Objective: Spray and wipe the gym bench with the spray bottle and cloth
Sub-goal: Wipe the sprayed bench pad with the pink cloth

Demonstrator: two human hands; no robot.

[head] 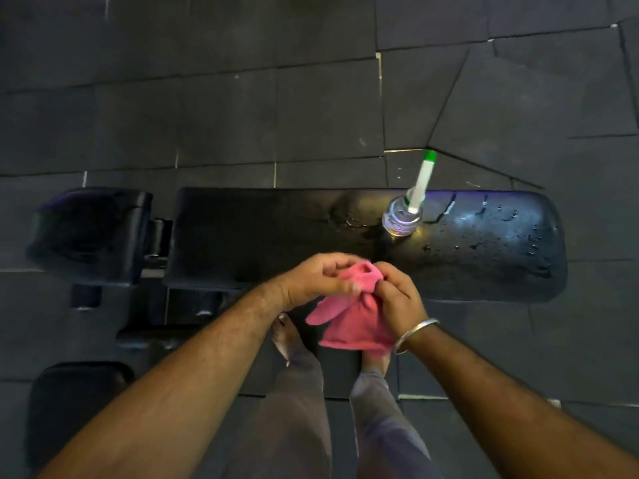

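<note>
A black padded gym bench (276, 233) runs left to right across the view, its right half wet with droplets. A clear spray bottle (404, 216) with a white and green nozzle stands upright on the bench, right of centre. A pink cloth (352, 323) hangs in front of the bench's near edge. My left hand (318, 281) pinches its top from the left. My right hand (401, 295), with a metal bangle on the wrist, grips the cloth from the right. Both hands are apart from the bottle and above the bench's near edge.
The bench's separate seat pad (90, 233) lies at the left, with its dark frame (193, 305) below. Another black pad (76, 402) sits at the lower left. My bare feet (287, 337) stand on dark rubber floor tiles (311, 108) close to the bench.
</note>
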